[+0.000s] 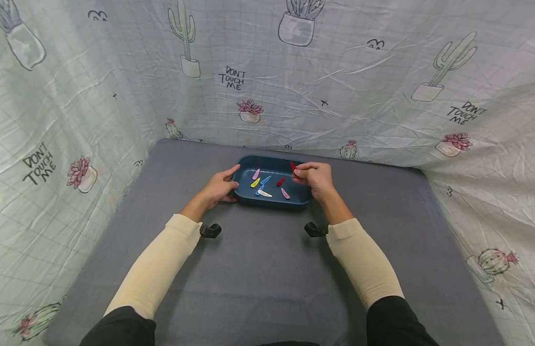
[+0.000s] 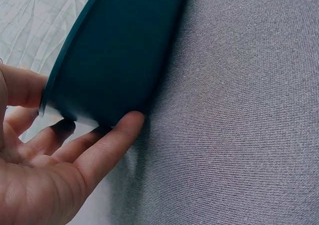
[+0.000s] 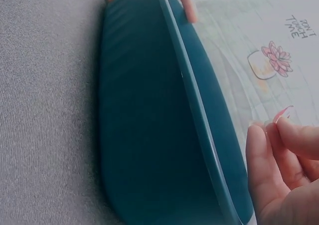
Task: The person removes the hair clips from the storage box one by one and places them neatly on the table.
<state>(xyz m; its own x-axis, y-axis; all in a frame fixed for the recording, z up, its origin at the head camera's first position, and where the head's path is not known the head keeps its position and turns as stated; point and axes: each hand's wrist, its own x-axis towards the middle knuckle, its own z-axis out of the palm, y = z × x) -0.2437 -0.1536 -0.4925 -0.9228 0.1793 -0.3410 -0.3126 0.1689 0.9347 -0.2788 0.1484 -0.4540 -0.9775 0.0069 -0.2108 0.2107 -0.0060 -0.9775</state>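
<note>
A blue tray [image 1: 272, 205] on the tabletop [image 1: 259, 269] contains hair clips [image 1: 265, 180] in pink, yellow, blue, white and red. The left hand [image 1: 217, 187] grips its left end; the right hand [image 1: 318, 179], above its right end, pinches another red clip [image 1: 293, 166].

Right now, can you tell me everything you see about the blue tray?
The tray is dark blue, oblong and open on top, with rounded corners, a thin rim and smooth walls that look like plastic. It sits upright on the gray tabletop. Small colorful clips lie inside, and the left hand grips its left end.
</note>
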